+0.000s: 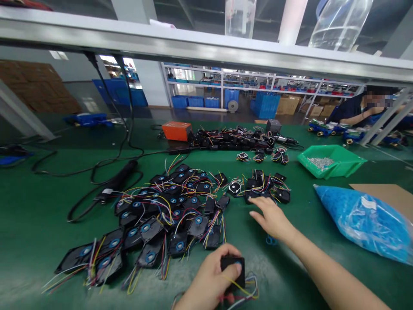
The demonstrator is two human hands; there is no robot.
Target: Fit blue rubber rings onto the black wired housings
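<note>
My left hand (208, 275) grips a small black square housing (228, 261) with yellow, red and white wires trailing from its lower side. The thumb presses on its face, near a bit of blue. To the right, my right hand (272, 219) reaches forward with fingers apart and holds nothing. Its fingertips are at the near edge of a small cluster of black wired parts (283, 195); I cannot tell whether they touch. Left of the hands spreads a large group of similar black housings (151, 228), many with blue rings in the middle. A few blue rings (271, 241) lie beneath my right forearm.
On the green table stand a green bin (335, 170) of small metal pieces and a clear bag of blue parts (371, 224) at right. A black corded tool (121, 178) lies left. Behind are an orange box (177, 131) and more wired parts (232, 138). Another person (351, 112) sits far right.
</note>
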